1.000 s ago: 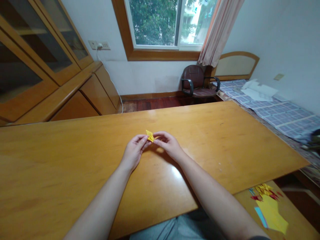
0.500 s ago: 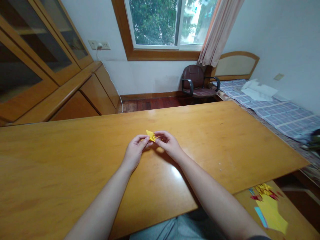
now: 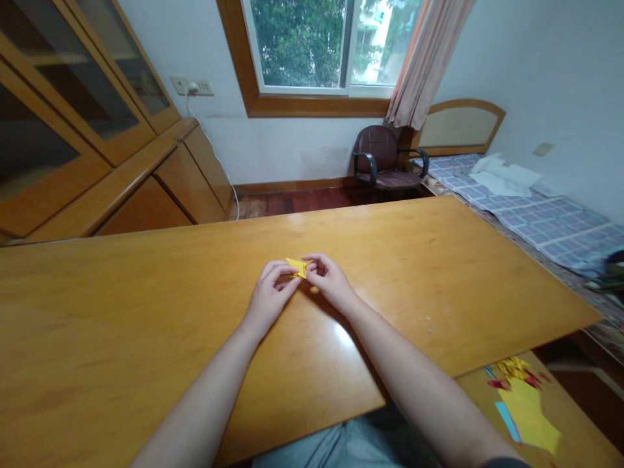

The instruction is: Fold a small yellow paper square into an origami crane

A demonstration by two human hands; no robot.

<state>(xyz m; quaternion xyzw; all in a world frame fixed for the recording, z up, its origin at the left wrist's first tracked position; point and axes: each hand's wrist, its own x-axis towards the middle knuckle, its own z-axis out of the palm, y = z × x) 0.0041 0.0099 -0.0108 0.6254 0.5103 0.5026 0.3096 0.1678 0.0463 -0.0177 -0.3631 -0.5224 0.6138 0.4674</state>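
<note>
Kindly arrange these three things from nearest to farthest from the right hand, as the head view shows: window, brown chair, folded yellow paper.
1. Folded yellow paper: between the left hand and right hand.
2. Brown chair: beyond the table, slightly to the right.
3. Window: in the far wall, ahead.

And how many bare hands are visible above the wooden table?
2: the bare left hand and the bare right hand, both at one small folded yellow paper piece.
</note>
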